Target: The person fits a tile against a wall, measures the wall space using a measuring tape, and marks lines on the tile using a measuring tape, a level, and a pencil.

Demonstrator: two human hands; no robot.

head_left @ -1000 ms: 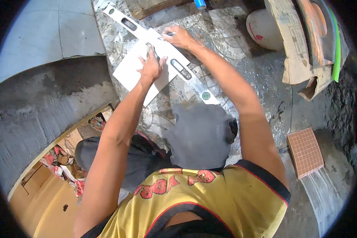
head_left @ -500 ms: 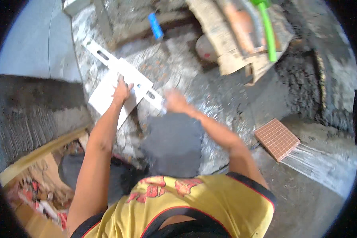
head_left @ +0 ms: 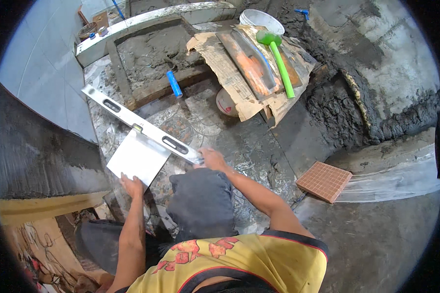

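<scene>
A white square tile (head_left: 138, 158) sits in front of me to the left. My left hand (head_left: 132, 186) grips its near corner, fingertips over the top face. A long silver spirit level (head_left: 151, 132) runs diagonally along the tile's far edge, from far left to near right. My right hand (head_left: 212, 159) is closed around the level's near right end, beside my dark-clad knee (head_left: 200, 202). How the tile is supported underneath is hidden.
A green mallet (head_left: 282, 71) and a trowel (head_left: 247, 63) lie on torn cardboard (head_left: 208, 48). Nearby are a blue cylinder (head_left: 174, 84), a white bucket (head_left: 262, 22), wet mortar (head_left: 335, 105) and reddish gridded tiles (head_left: 324, 181). A wall (head_left: 39, 73) bounds the left.
My left hand has moved from the level's middle down to the tile's near corner. The level now lies farther toward the tile's far edge. My right hand stays at its end.
</scene>
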